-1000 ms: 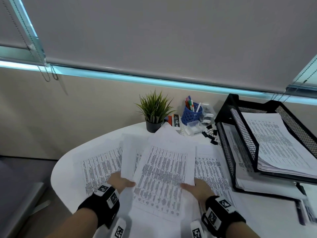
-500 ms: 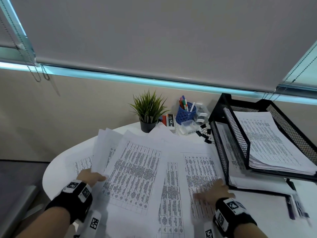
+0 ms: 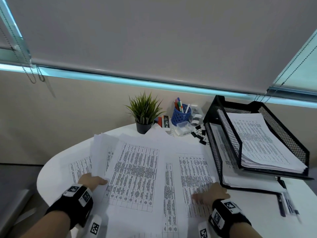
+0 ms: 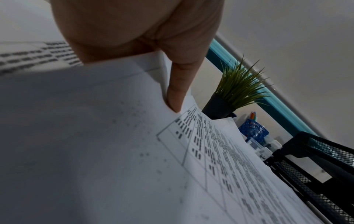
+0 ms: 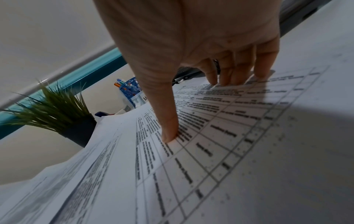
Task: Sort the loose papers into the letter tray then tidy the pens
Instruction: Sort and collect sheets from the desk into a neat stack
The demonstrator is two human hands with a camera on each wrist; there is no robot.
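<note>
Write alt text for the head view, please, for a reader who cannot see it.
Left hand holds a sheaf of papers while right hand presses flat on a sheet on the table. A black tray with papers stands right; plant and pen cup behind.

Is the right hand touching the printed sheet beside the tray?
Touching. The right wrist view shows the right hand with thumb and fingertips pressed flat onto the printed sheet.

White papers are printed with black gridded tables. A black mesh tray is seen, a blue lattice-patterned cup, a green plant potted in dark grey.
</note>
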